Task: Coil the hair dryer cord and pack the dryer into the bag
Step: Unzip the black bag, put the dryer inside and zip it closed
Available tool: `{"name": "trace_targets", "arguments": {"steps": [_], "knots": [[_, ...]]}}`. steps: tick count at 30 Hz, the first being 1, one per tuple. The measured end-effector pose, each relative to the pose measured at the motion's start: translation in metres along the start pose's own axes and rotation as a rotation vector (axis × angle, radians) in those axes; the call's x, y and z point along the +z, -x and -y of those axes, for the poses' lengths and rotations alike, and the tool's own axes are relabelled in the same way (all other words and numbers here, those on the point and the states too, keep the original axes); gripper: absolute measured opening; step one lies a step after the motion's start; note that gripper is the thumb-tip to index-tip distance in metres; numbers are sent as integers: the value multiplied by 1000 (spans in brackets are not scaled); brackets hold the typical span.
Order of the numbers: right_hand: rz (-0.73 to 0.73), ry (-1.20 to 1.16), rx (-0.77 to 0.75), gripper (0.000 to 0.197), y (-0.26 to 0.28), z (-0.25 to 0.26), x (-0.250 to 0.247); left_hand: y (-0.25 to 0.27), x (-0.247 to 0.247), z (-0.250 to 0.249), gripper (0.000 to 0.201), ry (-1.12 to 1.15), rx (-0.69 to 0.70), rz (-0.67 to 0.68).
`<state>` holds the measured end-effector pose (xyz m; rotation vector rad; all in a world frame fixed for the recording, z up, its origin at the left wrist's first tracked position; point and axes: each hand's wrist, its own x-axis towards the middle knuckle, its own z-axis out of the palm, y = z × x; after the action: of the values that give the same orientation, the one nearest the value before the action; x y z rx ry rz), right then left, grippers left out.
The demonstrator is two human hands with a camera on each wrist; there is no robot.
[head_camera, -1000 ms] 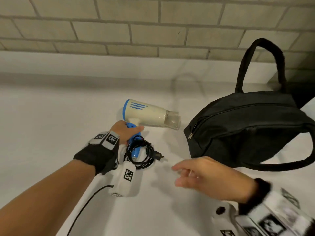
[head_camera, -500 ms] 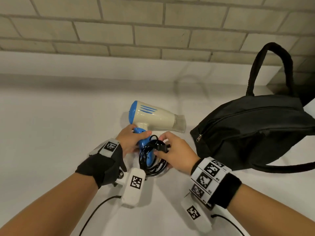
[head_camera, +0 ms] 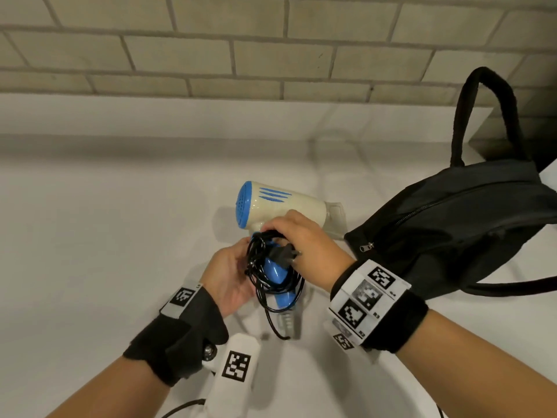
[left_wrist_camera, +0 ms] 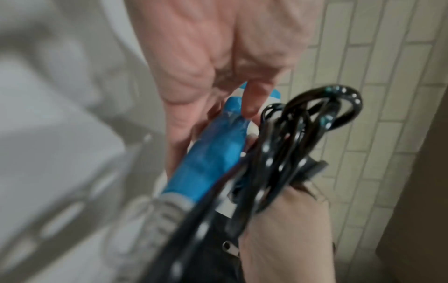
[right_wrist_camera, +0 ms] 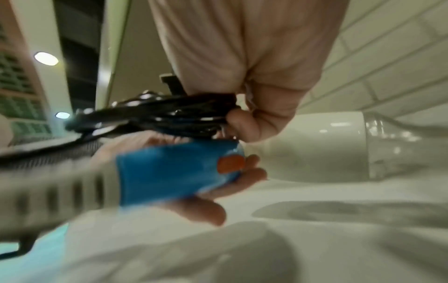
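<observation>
Cord [head_camera: 272, 277] coiled against blue handle [head_camera: 275, 273]. My right hand [head_camera: 304, 248] pinches coil, left hand [head_camera: 230, 274] cups handle. Hair dryer [head_camera: 286, 206] mid-countertop [head_camera: 105, 236]; black bag [head_camera: 452, 233] at right, zip partly shut, packing pending.

we count one hair dryer [head_camera: 283, 206] at the centre of the frame, one black cord [head_camera: 271, 276] in a single coil just below it, with one plug [head_camera: 283, 255]. one black bag [head_camera: 452, 233] sits at the right with two strap handles. we see two hands: left hand [head_camera: 230, 276], right hand [head_camera: 304, 245].
</observation>
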<state>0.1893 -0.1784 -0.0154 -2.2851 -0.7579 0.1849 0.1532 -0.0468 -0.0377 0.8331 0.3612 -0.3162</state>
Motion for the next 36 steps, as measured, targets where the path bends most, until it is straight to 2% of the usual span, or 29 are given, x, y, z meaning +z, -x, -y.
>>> {"name": "trace_targets", "arguments": {"steps": [2,4,5,7,9,12,16,18,20,22,24,26,28,34,36], "knots": [[41,53,10,45,2,7,2,4,0,-1,29,60,-11,60],[86,75,92,33,3,13,4,6,1,-1,41,42,-28,113],[110,79,107,27,4,15,5,7,1,0,39,5,-26,129],[135,139,72,31,1,16,10,9,0,2,23,-96,-14,123],[157,113,44,39,-1,11,13,11,-2,2,29,-164,5,119],[97,-205,113,43,-3,6,6,13,-5,2,39,-203,61,76],[93,-1033,313,43,9,-2,-9,14,-5,-2,41,-235,161,51],[143,-1215,407,49,16,-5,-11,15,-3,-8,39,-260,212,45],[255,-1242,415,65,20,-3,-6,14,0,-12,40,-317,265,35],[269,-1208,419,73,19,4,-4,13,5,-13,43,-429,318,14],[222,-1073,415,56,19,14,-6,13,11,-13,35,-537,364,-3],[194,-980,403,40,22,18,-9,14,15,-13,19,-584,375,-8],[181,-948,392,36,24,19,-10,15,16,-12,16,-603,367,-1],[102,-908,369,46,27,26,-9,21,19,-14,34,-600,366,47],[87,-881,321,52,27,34,-17,28,25,-24,48,-626,408,87]]}}
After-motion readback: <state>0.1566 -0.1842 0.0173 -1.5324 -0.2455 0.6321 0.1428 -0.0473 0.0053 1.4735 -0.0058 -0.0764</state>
